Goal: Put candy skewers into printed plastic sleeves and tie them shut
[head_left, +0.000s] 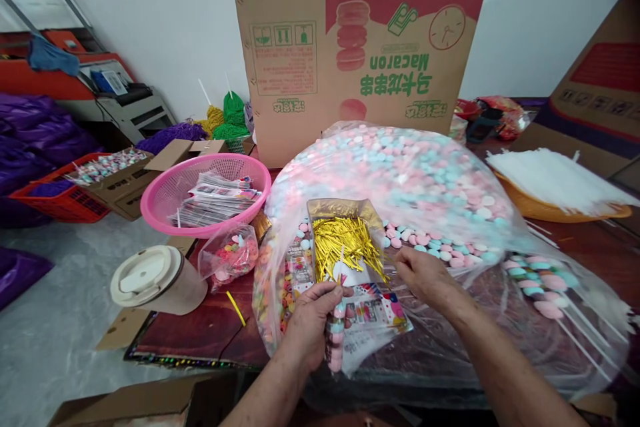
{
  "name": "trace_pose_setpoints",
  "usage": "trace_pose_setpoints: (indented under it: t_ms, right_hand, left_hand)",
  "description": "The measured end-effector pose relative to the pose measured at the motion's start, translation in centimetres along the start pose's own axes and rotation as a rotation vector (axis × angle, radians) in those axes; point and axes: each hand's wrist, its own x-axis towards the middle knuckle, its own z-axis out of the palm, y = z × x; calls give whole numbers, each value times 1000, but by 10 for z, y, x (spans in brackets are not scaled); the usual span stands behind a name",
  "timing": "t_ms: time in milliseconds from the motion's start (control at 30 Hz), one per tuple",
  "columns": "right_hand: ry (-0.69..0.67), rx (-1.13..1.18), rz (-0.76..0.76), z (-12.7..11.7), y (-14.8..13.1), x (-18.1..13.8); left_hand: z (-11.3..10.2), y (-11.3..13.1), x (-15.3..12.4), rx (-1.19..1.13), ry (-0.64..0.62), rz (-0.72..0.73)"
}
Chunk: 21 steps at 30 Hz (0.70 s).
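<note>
My left hand [309,321] is closed on a bagged candy skewer [336,350] of stacked pink and pale blue pieces. The skewer points down toward me, its white stick end rising above my fingers, with a bit of gold at the bag's gathered neck. Just beyond it, gold twist ties [340,239] lie heaped in an open carton [367,208]. Printed flat bags [376,312] are spread under and right of that hand. To the right of the carton hovers my right hand [425,277], fingers curled together; whatever they may pinch is hidden.
A large clear bag of pink and blue candies [400,173] fills the table's middle. At left stand a pink basket [155,203] of packets and a lidded cup [183,283]. Loose skewers [547,287] and a tray of white sticks [560,177] lie right. A cardboard box [280,127] stands behind.
</note>
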Motion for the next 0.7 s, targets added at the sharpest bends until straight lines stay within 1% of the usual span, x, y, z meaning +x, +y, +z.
trace_pose_setpoints:
  t_ms: [100,200,267,333,433,467,500,567,633,700]
  right_hand:
    - [-52,187,-41,14,-1,-16]
    - [-119,449,-71,31,-10,-28]
    - [-129,590,-92,35,-14,-31]
    - [-82,619,-99,31,-13,-32]
    - [77,622,-94,14,-7,-36]
    - [102,646,-108,9,-7,-38]
    - [100,678,-131,5,-8,-41]
    - [22,743,-173,5,-14,-46]
    - [-45,790,-164,14,-23,-48]
    - [-78,835,-123,27,-29,-48]
  left_hand:
    - [10,0,6,-26,-14,-39]
    - [25,1,17,-56,-42,-35]
    - [33,3,23,-49,-47,-16]
    - [36,5,26,-15,-32,-17]
    - [33,7,22,96,42,-30]
    - [32,7,20,145,64,-32]
    - [33,6,17,190,76,-32]
    - [36,3,12,248,68,-20]
    - [42,-1,8,267,52,3]
    - [46,-4,5,270,42,5]
